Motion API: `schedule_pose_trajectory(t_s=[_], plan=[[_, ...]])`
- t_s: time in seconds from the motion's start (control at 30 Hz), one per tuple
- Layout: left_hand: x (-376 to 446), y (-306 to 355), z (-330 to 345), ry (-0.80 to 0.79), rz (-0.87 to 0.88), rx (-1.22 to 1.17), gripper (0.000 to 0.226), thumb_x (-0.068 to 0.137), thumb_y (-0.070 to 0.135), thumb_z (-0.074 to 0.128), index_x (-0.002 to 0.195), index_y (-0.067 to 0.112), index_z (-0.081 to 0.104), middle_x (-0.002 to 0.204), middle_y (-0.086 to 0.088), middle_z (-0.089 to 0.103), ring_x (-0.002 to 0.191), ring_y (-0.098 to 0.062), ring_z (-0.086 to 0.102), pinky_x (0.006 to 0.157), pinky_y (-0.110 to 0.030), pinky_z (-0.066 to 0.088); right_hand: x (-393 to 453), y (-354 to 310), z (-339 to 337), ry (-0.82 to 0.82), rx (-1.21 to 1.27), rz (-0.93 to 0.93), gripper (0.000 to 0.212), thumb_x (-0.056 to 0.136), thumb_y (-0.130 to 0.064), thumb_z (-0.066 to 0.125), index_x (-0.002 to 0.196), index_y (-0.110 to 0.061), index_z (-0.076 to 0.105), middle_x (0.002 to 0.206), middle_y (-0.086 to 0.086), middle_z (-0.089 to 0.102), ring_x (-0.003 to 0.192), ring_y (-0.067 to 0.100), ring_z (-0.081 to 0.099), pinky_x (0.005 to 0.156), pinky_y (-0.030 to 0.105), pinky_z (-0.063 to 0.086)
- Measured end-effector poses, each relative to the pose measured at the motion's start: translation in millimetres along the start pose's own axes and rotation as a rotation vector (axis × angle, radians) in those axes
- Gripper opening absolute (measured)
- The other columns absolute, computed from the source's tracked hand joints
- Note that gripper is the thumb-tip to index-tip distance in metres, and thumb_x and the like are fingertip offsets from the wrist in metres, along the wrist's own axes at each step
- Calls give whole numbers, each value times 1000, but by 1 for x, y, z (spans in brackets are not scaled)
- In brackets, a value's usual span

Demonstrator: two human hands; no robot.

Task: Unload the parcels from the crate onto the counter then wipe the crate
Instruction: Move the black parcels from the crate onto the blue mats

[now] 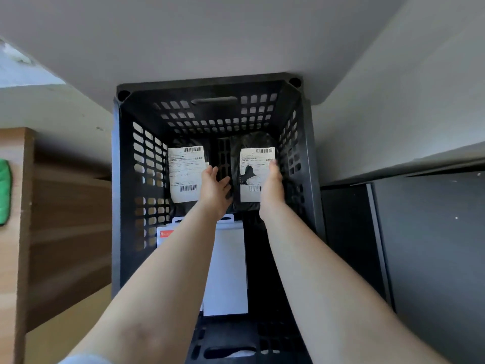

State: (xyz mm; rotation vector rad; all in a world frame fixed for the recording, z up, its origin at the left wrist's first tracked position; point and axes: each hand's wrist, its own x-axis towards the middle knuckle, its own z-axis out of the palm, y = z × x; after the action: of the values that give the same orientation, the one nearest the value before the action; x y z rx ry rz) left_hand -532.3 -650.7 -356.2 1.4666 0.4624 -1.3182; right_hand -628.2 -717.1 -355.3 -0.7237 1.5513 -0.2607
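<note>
A black perforated crate [126, 164] stands on the floor below me. Two black bag parcels with white shipping labels lie at its far end: the left parcel [183, 174] and the right parcel [253, 164]. Both my arms reach down into the crate. My left hand [214, 185] hovers open between the two parcels, fingers straight, thumb toward the right parcel. On that parcel's right edge lies my right hand [273, 185], fingers along the label; whether they curl round it is hidden. A white flat box [228, 266] and a red-marked white pack [165, 235] lie nearer me.
A wooden cabinet [65, 219] stands to the left with a green cloth [4, 190] on its near edge. A dark cabinet front [420, 245] is on the right under a pale counter [406, 114]. A white wall rises behind the crate.
</note>
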Motion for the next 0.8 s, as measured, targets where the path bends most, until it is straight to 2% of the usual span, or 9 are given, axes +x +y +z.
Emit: schedule_pose_trajectory(t_s=[0.03,0.13,0.2,0.27,0.37,0.43,0.53,0.7,0.8], plan=[[6,-2,0,8,1,13,57,101,52,19,156,34,19,160,-11,29,149,-27,23,120,-51,13,-2,-2,1,13,31,1,43,76,-75,37,95,-41,57,110,-7,67,108,21,60,103,44,45],[18,-7,0,-14,-19,37,58,101,53,18,155,34,22,160,-10,28,149,-26,22,121,-48,10,-1,2,2,2,100,19,68,79,-75,36,130,-33,54,128,-4,62,117,21,57,108,46,41],[23,-9,-2,-45,-31,29,59,100,54,17,155,32,26,159,-11,30,148,-26,25,120,-48,13,9,12,4,-27,99,40,85,68,-84,34,138,-36,48,133,-2,58,119,22,55,109,48,39],[24,-7,-5,-62,-26,29,60,101,55,17,154,30,29,159,-10,31,147,-27,27,118,-49,18,10,14,4,-28,87,55,91,62,-90,31,135,-39,51,132,-2,60,118,22,57,108,47,40],[24,3,-15,-38,-8,73,62,99,57,20,154,32,29,158,-10,33,147,-30,27,116,-51,19,-10,1,1,-63,101,67,71,91,-76,26,137,-29,51,124,-9,61,109,13,57,101,34,42],[20,12,-20,-22,-11,112,62,97,59,22,153,33,31,157,-10,35,145,-32,29,115,-54,20,-10,2,-3,-103,112,63,65,99,-65,22,139,-22,49,115,-8,59,105,12,54,101,35,39],[8,23,-27,0,-18,143,64,97,59,24,152,27,37,157,-8,35,145,-32,28,114,-53,21,-22,-2,-5,-139,105,36,77,98,-68,16,145,-15,47,139,1,54,119,19,52,103,39,39],[-18,41,-44,-27,-40,138,68,94,64,26,137,20,56,138,-4,56,128,-32,49,110,-62,31,-43,-20,-9,-167,5,-44,86,96,-69,4,130,-15,63,132,5,58,94,13,54,66,28,36],[-45,56,-52,-82,-21,131,65,96,62,25,130,18,60,126,-7,62,117,-32,58,97,-63,43,-61,-32,-17,-191,9,-76,87,96,-70,5,123,-16,68,132,4,58,109,20,53,80,33,37]])
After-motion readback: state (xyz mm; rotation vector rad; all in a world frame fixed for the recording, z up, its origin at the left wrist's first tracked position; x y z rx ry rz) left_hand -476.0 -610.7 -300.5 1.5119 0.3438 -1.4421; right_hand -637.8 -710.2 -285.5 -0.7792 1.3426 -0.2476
